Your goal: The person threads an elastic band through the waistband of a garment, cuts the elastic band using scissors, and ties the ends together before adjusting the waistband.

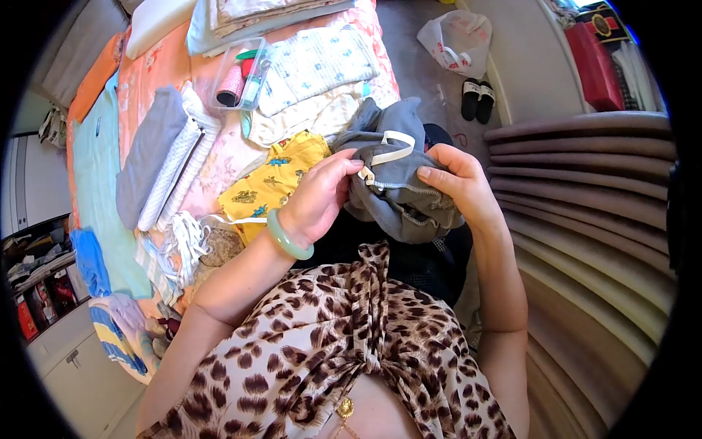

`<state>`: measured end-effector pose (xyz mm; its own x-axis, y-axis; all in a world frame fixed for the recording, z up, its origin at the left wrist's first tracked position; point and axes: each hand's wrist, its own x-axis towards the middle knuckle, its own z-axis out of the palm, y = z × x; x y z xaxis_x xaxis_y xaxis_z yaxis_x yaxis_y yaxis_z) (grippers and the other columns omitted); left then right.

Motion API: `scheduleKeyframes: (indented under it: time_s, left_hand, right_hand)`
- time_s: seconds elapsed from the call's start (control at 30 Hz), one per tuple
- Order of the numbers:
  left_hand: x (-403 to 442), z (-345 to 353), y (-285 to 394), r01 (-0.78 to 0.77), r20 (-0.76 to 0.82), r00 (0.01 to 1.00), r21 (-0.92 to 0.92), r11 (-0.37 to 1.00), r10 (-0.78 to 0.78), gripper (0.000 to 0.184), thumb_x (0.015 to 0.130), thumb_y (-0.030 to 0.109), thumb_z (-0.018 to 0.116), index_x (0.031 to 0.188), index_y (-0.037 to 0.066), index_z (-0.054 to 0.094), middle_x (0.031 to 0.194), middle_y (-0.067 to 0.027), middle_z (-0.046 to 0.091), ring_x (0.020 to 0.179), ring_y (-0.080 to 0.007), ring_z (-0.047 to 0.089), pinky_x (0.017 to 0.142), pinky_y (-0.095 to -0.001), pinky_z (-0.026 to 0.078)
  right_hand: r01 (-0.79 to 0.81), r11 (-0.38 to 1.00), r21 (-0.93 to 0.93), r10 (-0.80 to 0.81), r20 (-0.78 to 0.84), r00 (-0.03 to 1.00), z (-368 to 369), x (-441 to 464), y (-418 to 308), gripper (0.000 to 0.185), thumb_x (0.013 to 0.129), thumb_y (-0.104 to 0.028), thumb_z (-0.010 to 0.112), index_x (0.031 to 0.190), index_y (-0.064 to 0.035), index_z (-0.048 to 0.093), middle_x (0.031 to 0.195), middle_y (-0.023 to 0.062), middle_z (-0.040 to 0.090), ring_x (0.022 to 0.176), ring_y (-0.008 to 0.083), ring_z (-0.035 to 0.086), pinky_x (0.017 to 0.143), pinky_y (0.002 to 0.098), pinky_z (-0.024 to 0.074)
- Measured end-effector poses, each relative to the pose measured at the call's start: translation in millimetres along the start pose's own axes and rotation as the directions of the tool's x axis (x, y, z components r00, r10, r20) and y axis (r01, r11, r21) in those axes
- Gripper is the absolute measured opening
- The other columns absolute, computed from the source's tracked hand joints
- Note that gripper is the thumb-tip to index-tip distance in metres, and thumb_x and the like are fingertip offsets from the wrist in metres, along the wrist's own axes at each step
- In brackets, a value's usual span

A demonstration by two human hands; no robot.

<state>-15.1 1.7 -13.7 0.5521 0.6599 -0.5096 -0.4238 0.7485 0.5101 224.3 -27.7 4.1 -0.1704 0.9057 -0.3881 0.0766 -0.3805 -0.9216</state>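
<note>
grey garment (406,208), bunched between left grip (319,192) and right grip (463,181)

grey garment (409,208): matt, soft-looking cloth | white tape (395,154): flat woven cloth | bangle (284,242): smooth, glossy, stone-like | storage box (226,61): clear, shiny plastic | carrier bag (461,40): thin, crinkled plastic | pendant (345,407): shiny gold-toned metal | curtain (585,197): smooth cloth, faint sheen

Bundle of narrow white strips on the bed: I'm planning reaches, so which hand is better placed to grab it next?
Probably left: the left hand is nearer the bundle; the right hand is beyond most of the dark grey cloth. Both hold that cloth, so the left must first let go.
</note>
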Motion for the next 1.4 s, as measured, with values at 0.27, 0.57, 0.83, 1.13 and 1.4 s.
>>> scheduleKeyframes:
  time_s: [0.27, 0.57, 0.83, 1.13, 1.4]
  left_hand:
    - [-1.5, 18.2, -11.5, -0.225, -0.012, 0.971, 0.307, 0.925, 0.240, 0.029, 0.086, 0.005, 0.072, 0.113, 0.000, 0.063, 0.103, -0.0007, 0.067, 0.091, -0.0066, 0.060, 0.086, -0.0234, 0.048]
    - [3.0, 25.1, -12.2, -0.262, 0.032, 0.962, 0.399, 0.879, 0.273, 0.020, 0.085, 0.002, 0.073, 0.104, 0.002, 0.066, 0.098, -0.0003, 0.068, 0.086, -0.0058, 0.061, 0.081, -0.0221, 0.049]
    - [6.6, 17.7, -11.9, -0.222, 0.072, 0.972, 0.589, 0.777, 0.223, 0.025, 0.083, 0.004, 0.076, 0.105, 0.003, 0.066, 0.095, 0.0024, 0.065, 0.087, -0.0045, 0.058, 0.080, -0.0212, 0.048]
    - [2.0, 27.8, -4.3, -0.240, 0.104, 0.971, 0.480, 0.844, 0.217, 0.026, 0.084, 0.005, 0.076, 0.105, 0.005, 0.061, 0.095, 0.0054, 0.061, 0.093, -0.0036, 0.054, 0.085, -0.0213, 0.045]
    - [10.2, 18.6, -6.5, -0.456, 0.176, 0.834, 0.754, 0.473, 0.523, 0.036, 0.078, 0.014, 0.081, 0.102, 0.005, 0.056, 0.094, -0.0003, 0.059, 0.086, -0.0111, 0.056, 0.082, -0.0261, 0.046]
  right_hand:
    - [0.039, 0.998, -0.041, -0.040, -0.028, 0.999, 12.6, -0.1, -1.2, 0.018, 0.088, -0.013, 0.070, 0.085, 0.0014, 0.059, 0.074, -0.0024, 0.056, 0.072, 0.0046, 0.048, 0.064, 0.0245, 0.0426]
    - [0.164, 0.972, -0.169, -0.178, -0.072, 0.981, 13.2, -1.7, -7.2, 0.018, 0.085, -0.010, 0.070, 0.084, 0.0029, 0.057, 0.068, 0.0052, 0.053, 0.067, 0.0082, 0.047, 0.060, 0.0285, 0.0420]
    - [0.230, 0.858, -0.460, -0.229, 0.059, 0.972, 10.3, -6.1, -17.5, 0.015, 0.084, -0.010, 0.069, 0.088, 0.0016, 0.060, 0.067, 0.0098, 0.054, 0.066, 0.0103, 0.051, 0.060, 0.0298, 0.0438]
    - [-0.119, 0.849, 0.515, 0.042, 0.157, 0.987, 3.2, 9.8, 19.6, 0.006, 0.088, -0.007, 0.067, 0.092, -0.0035, 0.065, 0.086, 0.0005, 0.067, 0.076, 0.0064, 0.061, 0.071, 0.0224, 0.0489]
    - [-0.113, 0.837, 0.535, 0.057, 0.119, 0.991, 3.6, 7.0, 18.0, 0.008, 0.089, -0.006, 0.065, 0.095, -0.0016, 0.065, 0.086, 0.0021, 0.068, 0.076, 0.0072, 0.062, 0.071, 0.0226, 0.0506]
